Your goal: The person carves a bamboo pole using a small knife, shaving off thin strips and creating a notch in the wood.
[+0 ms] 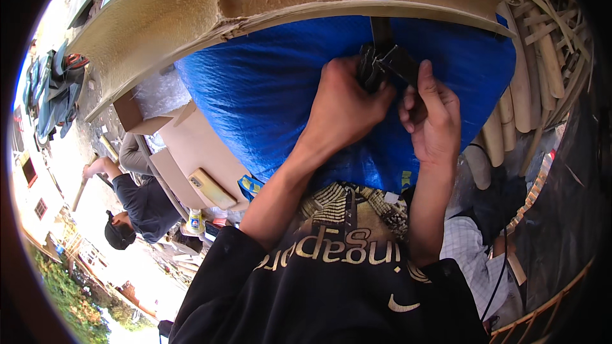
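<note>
My left hand (350,99) is closed round the black handle of a knife (381,28). Its dark pointed blade stands away from me, its tip over the pale wooden piece beyond my lap. From the handle a flat black strip (400,62) runs to the right; it looks like tape or rubber, but I cannot tell which. My right hand (435,114) pinches the strip's far end between thumb and fingers, the other fingers curled. Both hands are above a blue plastic sheet (255,89) spread over my lap. The lower part of the handle is hidden in my left fist.
A long pale wooden piece (287,16) curves across the far side. Several wooden sticks (548,57) are piled at the right. On cardboard (204,130) at the left lies a phone (211,188). One person (150,197) is at the left, another in a checked shirt (468,255) at lower right.
</note>
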Demonstrator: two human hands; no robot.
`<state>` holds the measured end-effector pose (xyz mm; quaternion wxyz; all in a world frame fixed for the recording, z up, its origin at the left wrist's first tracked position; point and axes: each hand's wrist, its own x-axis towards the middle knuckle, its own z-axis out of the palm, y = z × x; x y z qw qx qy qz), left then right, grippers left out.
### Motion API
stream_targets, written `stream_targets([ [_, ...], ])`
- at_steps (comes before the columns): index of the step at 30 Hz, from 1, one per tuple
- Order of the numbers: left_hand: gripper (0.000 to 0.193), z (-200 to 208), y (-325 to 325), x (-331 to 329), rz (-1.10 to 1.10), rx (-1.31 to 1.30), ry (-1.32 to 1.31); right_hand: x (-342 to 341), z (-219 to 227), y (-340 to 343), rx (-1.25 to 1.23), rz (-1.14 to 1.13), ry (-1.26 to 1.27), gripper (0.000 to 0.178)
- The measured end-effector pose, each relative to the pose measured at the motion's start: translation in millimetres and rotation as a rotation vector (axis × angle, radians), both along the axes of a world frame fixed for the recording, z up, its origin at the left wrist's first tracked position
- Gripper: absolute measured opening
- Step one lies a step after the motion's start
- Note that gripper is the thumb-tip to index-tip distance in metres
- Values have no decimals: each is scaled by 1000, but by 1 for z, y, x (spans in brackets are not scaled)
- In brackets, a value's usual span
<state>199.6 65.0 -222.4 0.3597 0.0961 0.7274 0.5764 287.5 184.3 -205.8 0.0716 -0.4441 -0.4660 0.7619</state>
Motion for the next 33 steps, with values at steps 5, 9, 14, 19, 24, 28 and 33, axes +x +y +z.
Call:
stream_targets([
  [5,14,1,-1,-2,-14,19,-29,-2,-2,1,171,183,-129,44],
  [9,11,6,-1,-2,-12,10,29,-5,10,3,651,216,-147,37],
  [14,17,1,-3,2,-1,77,40,-2,29,0,1309,398,32,43],
  [19,21,1,-3,1,-7,133,152,-12,36,-26,1184,525,-84,35],
  [24,22,1,-2,2,14,134,71,-11,38,-24,1255,537,-120,25],
  [28,21,-7,-1,5,5,126,57,-11,36,-30,1359,496,-110,23],
  [33,19,1,1,1,21,86,147,-11,26,-33,1390,475,-111,20],
])
